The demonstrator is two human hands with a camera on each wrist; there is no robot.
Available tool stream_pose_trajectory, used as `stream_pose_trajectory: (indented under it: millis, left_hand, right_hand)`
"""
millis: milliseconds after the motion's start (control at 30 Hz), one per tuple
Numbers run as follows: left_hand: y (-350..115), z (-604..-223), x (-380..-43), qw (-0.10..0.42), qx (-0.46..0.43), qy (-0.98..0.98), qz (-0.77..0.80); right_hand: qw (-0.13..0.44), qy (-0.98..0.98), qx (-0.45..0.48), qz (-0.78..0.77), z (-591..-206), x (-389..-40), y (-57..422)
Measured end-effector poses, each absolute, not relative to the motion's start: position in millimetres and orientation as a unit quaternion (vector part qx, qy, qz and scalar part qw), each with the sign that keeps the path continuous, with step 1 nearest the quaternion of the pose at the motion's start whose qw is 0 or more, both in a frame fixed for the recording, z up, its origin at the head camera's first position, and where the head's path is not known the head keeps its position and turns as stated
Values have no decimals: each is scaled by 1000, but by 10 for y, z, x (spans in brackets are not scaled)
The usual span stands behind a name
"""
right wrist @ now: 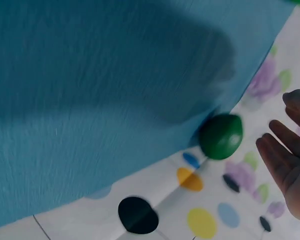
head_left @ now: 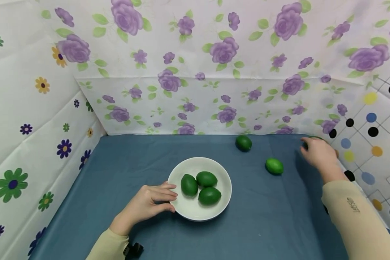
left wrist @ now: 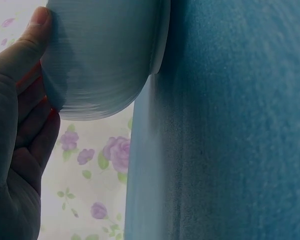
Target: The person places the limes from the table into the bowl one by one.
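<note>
A white bowl (head_left: pixel 199 213) stands on the blue cloth, and several green limes lie inside it, among them a lime (head_left: pixel 209 196) at the lower right. My left hand (head_left: pixel 151 200) holds the bowl's left side, its fingertips at the rim and the thumb against the wall; the left wrist view shows the same bowl (left wrist: pixel 102 60) close up. At the far right corner my right hand (head_left: pixel 321 155) reaches over a lime (right wrist: pixel 221 136), which it partly hides in the head view. In the right wrist view the fingers are loosely spread, apart from that lime.
Two more limes lie on the cloth: a darker lime (head_left: pixel 243 143) by the back wall and a brighter lime (head_left: pixel 274 166) nearer the right arm. Flowered sheeting (head_left: pixel 195 104) rises at the back, and dotted sheeting (head_left: pixel 377 144) walls off the right side.
</note>
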State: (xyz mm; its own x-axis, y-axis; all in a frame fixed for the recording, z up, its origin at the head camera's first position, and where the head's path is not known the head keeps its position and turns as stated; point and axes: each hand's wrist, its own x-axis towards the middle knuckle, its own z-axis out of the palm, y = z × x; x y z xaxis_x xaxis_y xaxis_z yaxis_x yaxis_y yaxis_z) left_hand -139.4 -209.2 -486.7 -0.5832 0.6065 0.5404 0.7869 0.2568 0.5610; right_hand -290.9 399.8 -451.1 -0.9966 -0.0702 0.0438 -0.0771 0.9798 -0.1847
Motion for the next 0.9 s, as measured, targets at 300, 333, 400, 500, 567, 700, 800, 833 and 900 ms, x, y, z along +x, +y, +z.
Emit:
stream_pose_trajectory:
  millis: [300, 333, 400, 500, 567, 700, 800, 833, 900]
  left_hand:
    - [-2106, -4851, -1400, 112, -447, -785, -413]
    - [-2108, -4852, -1401, 111, -447, -785, -414]
    - [-2113, -4853, -1405, 110, -448, -785, -412]
    - [-2113, -4856, -1413, 109, -450, -785, -411]
    - [-2114, -4857, -1414, 107, -452, -784, -412]
    - [-2121, -4853, -1409, 108, -452, -784, -412]
    - [-2121, -4850, -1408, 109, -451, -784, -413]
    - [-2121, -4848, -1408, 109, -451, -784, -413]
    - [-2119, -4847, -1409, 107, -450, -784, -414]
  right_hand:
    - [-50, -995, 46, 76, -4561, -3166, 4317]
    - [-58, -994, 48, 74, -4560, -3189, 4339]
    - [-75, -994, 51, 68, -4552, -3229, 4370]
    - [-105, -991, 52, 62, -4519, -3249, 4389]
    - [-121, -990, 51, 57, -4499, -3247, 4386]
    - [-142, -988, 39, 52, -4464, -3202, 4335]
    - [-153, -986, 24, 57, -4447, -3151, 4300]
    - [-151, -986, 20, 61, -4446, -3137, 4300]
    - [-136, -988, 12, 65, -4454, -3123, 4316]
